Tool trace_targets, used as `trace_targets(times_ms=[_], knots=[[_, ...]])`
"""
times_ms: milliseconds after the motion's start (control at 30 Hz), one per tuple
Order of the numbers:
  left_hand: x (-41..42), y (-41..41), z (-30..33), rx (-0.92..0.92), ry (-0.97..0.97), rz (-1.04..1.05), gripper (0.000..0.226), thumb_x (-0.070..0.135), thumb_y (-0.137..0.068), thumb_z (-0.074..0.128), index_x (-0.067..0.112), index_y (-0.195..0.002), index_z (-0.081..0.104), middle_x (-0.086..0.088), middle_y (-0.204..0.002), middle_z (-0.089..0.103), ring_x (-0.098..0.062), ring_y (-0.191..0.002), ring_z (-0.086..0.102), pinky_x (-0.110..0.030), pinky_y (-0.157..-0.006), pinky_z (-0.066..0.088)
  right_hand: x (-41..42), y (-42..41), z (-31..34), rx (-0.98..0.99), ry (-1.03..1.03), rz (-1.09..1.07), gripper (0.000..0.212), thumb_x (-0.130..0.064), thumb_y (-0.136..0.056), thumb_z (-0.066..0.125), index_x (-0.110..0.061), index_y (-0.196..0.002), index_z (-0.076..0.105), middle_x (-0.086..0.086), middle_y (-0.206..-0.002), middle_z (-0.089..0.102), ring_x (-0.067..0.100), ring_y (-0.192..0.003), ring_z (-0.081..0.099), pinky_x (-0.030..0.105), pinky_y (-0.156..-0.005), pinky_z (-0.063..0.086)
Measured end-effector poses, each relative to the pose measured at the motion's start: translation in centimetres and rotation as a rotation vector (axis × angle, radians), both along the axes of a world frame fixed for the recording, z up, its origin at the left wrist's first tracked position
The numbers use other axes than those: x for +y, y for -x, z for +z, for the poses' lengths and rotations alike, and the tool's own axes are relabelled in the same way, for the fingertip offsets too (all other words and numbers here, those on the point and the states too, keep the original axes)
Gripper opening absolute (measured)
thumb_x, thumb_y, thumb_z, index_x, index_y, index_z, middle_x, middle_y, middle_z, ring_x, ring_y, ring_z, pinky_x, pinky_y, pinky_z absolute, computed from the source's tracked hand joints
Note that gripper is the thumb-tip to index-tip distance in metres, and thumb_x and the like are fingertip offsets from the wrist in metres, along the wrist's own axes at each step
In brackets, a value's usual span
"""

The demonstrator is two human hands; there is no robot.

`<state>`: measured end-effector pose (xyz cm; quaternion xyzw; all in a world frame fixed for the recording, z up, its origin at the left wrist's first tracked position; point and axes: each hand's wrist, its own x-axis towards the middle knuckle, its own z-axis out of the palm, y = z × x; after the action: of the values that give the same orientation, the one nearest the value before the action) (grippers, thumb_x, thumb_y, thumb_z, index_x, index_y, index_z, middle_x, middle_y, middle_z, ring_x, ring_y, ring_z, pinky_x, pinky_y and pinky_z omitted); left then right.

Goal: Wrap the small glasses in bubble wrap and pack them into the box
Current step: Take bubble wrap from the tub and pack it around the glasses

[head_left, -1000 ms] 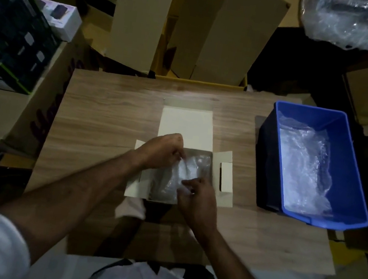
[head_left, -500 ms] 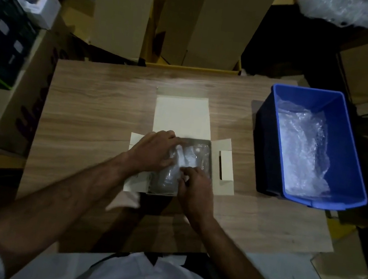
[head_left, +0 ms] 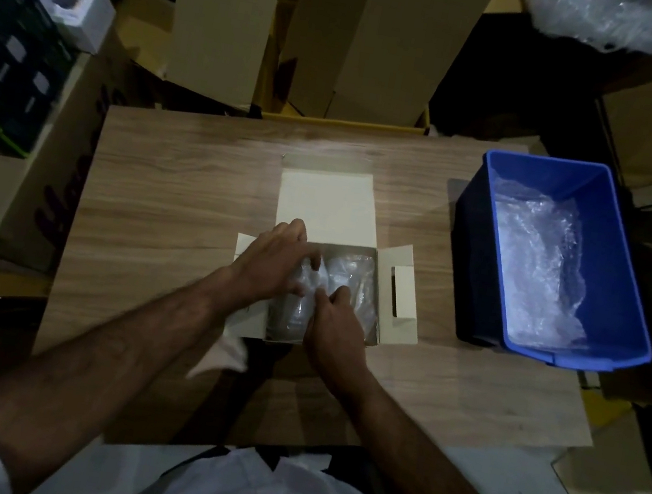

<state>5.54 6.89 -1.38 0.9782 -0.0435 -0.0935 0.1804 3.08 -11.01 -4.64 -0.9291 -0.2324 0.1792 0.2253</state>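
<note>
my right hand [head_left: 334,329] at the box's near edge, fingers curled onto a wrapped glass [head_left: 297,306], grip unclear | my left hand [head_left: 270,263] fingers bent over the same bundle | more wrapped glasses [head_left: 353,281] lie in the open box [head_left: 401,297] mid-table [head_left: 179,189] | blue bin [head_left: 616,292] with bubble wrap [head_left: 536,254] far right

the scene is seen from a single head-worn wide-angle view, aimed forward and steeply down at the desk [head_left: 178,198], with both forearms caught close beneath it.
</note>
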Motion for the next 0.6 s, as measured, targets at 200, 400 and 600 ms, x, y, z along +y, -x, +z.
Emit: trace_targets(times_ms=[200, 400, 600], knots=[[-1.0, -1.1, 1.1, 0.097, -0.381, -0.186, 0.056, 0.054, -0.08, 0.074, 0.048, -0.133, 0.058, -0.004, -0.12, 0.044, -0.024, -0.112, 0.045, -0.036, -0.089, 0.039, 0.3, -0.2, 0.0, 0.02, 0.045, 0.03, 0.045, -0.024, -0.096, 0.065, -0.012, -0.138, 0.051, 0.013, -0.129, 0.053, 0.022, -0.101, 0.062, 0.033, -0.089, 0.055], [-0.9, -1.5, 0.5, 0.176, -0.494, -0.272, 0.057, 0.055, -0.088, 0.065, 0.045, -0.142, 0.049, -0.009, -0.133, 0.036, -0.031, -0.122, 0.037, -0.042, -0.098, 0.034, -0.6, -0.4, -0.5, -0.002, -0.044, -0.131, 0.016, -0.01, -0.094, 0.06, -0.015, -0.095, 0.074, 0.003, -0.088, 0.072, 0.014, -0.077, 0.068, 0.032, -0.074, 0.059], [-1.1, -0.4, -0.5, 0.108, -0.611, -0.377, 0.057, 0.056, -0.099, 0.045, 0.027, -0.149, 0.044, -0.017, -0.145, 0.037, -0.033, -0.126, 0.04, -0.047, -0.103, 0.033, -0.7, 0.2, -0.4, 0.106, -0.109, -0.122, 0.017, -0.017, -0.096, 0.058, -0.013, -0.101, 0.074, 0.004, -0.092, 0.075, 0.017, -0.082, 0.069, 0.024, -0.072, 0.052]])
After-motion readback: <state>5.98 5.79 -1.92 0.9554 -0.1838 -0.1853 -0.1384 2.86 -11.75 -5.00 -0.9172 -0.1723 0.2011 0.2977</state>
